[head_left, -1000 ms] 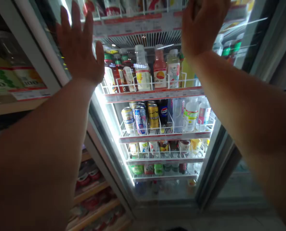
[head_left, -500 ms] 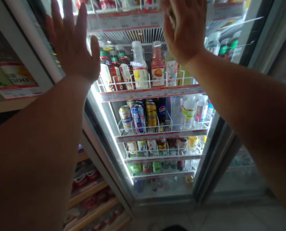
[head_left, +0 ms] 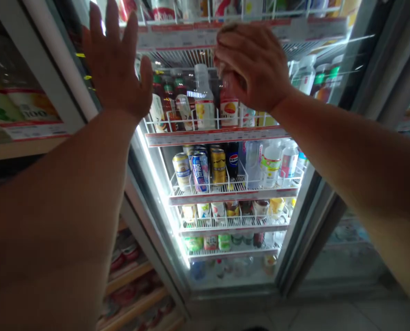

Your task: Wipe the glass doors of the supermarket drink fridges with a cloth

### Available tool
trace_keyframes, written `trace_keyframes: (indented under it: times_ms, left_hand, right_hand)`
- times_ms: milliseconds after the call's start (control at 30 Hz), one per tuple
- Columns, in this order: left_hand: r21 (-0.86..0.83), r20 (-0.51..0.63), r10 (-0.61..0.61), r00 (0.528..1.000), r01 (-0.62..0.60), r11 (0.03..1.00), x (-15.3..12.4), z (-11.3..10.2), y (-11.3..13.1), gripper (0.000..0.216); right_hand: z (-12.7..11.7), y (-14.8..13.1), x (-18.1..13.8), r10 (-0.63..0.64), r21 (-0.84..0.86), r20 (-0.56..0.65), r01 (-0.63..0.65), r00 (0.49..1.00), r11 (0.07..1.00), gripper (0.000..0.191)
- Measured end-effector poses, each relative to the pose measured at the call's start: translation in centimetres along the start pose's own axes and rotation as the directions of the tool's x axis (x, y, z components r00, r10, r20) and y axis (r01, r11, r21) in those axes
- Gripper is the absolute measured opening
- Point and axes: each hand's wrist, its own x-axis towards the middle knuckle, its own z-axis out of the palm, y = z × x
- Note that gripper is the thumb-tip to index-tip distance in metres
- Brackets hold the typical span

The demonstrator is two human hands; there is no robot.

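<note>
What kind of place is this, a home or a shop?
Most likely a convenience store. An upright display cooler holds wire shelves of cans and bottles, price-label strips run along the shelf fronts, and wooden shelves of packaged goods stand beside it.

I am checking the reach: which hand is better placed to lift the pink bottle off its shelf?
Right, probably. The right hand curls over the pink bottle; the left hand is spread open at the door, away from it.
</note>
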Motion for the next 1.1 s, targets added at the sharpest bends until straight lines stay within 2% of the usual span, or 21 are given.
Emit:
trace_keyframes:
  times_ms: [33, 100, 200, 233, 267, 333, 400, 467, 500, 533, 600, 633, 667, 700, 767, 833, 867, 900, 967, 1033, 1100]
  left_hand:
    - [-0.017, 0.005, 0.005, 1.0, -0.005, 1.0, 0.0, 0.1, 0.0, 0.062]
    - [-0.041, 0.002, 0.007, 1.0, -0.007, 0.999, 0.0, 0.2, -0.1, 0.062]
    - [-0.061, -0.038, -0.008, 0.999, 0.006, 0.998, 0.0, 0.4, -0.1, 0.064]
    - [-0.081, -0.043, -0.007, 0.999, 0.003, 0.997, 0.0, 0.3, -0.1, 0.064]
    - [-0.109, -0.038, -0.011, 0.999, 0.007, 0.994, -0.1, 0.2, -0.1, 0.064]
    - [-0.174, 0.015, -0.022, 1.0, 0.024, 0.984, -0.1, -0.2, 0.1, 0.063]
    - [-0.203, 0.075, -0.04, 0.996, 0.054, 0.978, -0.2, -0.7, 0.3, 0.063]
    - [-0.189, 0.102, -0.054, 0.993, 0.073, 0.979, -0.2, -1.2, 0.5, 0.063]
    - [-0.177, 0.107, -0.055, 0.993, 0.074, 0.981, -0.2, -1.4, 0.6, 0.063]
    - [-0.166, 0.11, -0.057, 0.992, 0.075, 0.983, -0.1, -1.5, 0.6, 0.063]
    - [-0.152, 0.118, -0.063, 0.991, 0.08, 0.985, -0.1, -1.7, 0.7, 0.062]
    - [-0.147, 0.119, -0.066, 0.991, 0.083, 0.986, -0.1, -1.7, 0.7, 0.062]
    - [-0.147, 0.123, -0.068, 0.99, 0.085, 0.985, -0.1, -1.7, 0.7, 0.062]
    - [-0.152, 0.12, -0.069, 0.99, 0.087, 0.985, 0.0, -1.7, 0.7, 0.062]
    - [-0.179, 0.117, -0.072, 0.99, 0.092, 0.98, -0.1, -1.6, 0.7, 0.063]
    - [-0.204, 0.122, -0.072, 0.99, 0.096, 0.974, -0.1, -1.5, 0.6, 0.064]
    - [-0.211, 0.122, -0.07, 0.99, 0.095, 0.973, -0.1, -1.4, 0.6, 0.064]
    - [-0.213, 0.121, -0.069, 0.99, 0.093, 0.973, 0.0, -1.3, 0.6, 0.064]
    - [-0.211, 0.111, -0.065, 0.992, 0.088, 0.973, 0.0, -1.2, 0.5, 0.066]
    - [-0.217, 0.107, -0.071, 0.992, 0.093, 0.972, 0.0, -1.1, 0.5, 0.067]
    - [-0.222, 0.114, -0.078, 0.99, 0.102, 0.97, 0.0, -1.2, 0.5, 0.069]
  right_hand:
    - [0.0, -0.2, -0.1, -0.028, 0.0, 0.022, 0.028, 0.999, 1.0, 0.047]
    - [0.2, 0.0, -0.3, 0.103, -0.015, -0.025, -0.103, 0.994, 0.995, 0.049]
    - [0.5, 0.9, -0.4, 0.44, -0.004, -0.184, -0.448, 0.879, 0.894, 0.055]
    - [0.5, 1.0, -0.5, 0.503, 0.002, -0.211, -0.514, 0.838, 0.858, 0.055]
    - [0.4, 0.9, -0.5, 0.518, -0.002, -0.211, -0.53, 0.829, 0.848, 0.053]
    - [0.0, 0.2, -0.6, 0.4, -0.039, -0.12, -0.407, 0.908, 0.912, 0.049]
    - [-0.4, -0.7, -0.7, 0.171, -0.049, 0.031, -0.169, 0.985, 0.984, 0.046]
    - [-0.7, -1.3, -0.5, 0.074, -0.049, 0.102, -0.069, 0.992, 0.996, 0.044]
    - [-0.7, -1.4, -0.4, 0.135, -0.068, 0.087, -0.129, 0.987, 0.989, 0.044]
    - [-0.6, -1.4, -0.3, 0.259, -0.094, 0.041, -0.255, 0.965, 0.962, 0.043]
    - [-0.4, -1.3, 0.0, 0.531, -0.133, -0.088, -0.538, 0.843, 0.832, 0.046]
    - [-0.4, -1.2, 0.0, 0.608, -0.142, -0.13, -0.622, 0.783, 0.77, 0.047]
    - [-0.4, -1.2, 0.0, 0.629, -0.148, -0.142, -0.645, 0.764, 0.75, 0.047]
    - [-0.4, -1.3, -0.1, 0.591, -0.157, -0.115, -0.602, 0.798, 0.783, 0.047]
    - [-0.7, -1.7, -0.4, 0.363, -0.148, 0.046, -0.354, 0.93, 0.924, 0.046]
    - [-1.0, -2.1, -0.7, 0.121, -0.085, 0.193, -0.106, 0.974, 0.991, 0.047]
    - [-1.0, -2.2, -0.7, 0.072, -0.066, 0.216, -0.059, 0.974, 0.996, 0.047]
    - [-1.0, -2.2, -0.8, 0.09, -0.065, 0.2, -0.079, 0.976, 0.995, 0.047]
    - [-0.7, -1.8, -0.7, 0.28, -0.097, 0.069, -0.273, 0.958, 0.957, 0.047]
    - [-0.3, -1.4, -0.6, 0.487, -0.105, -0.084, -0.494, 0.869, 0.863, 0.048]
    - [0.0, -1.1, -0.7, 0.561, -0.097, -0.164, -0.579, 0.811, 0.809, 0.046]
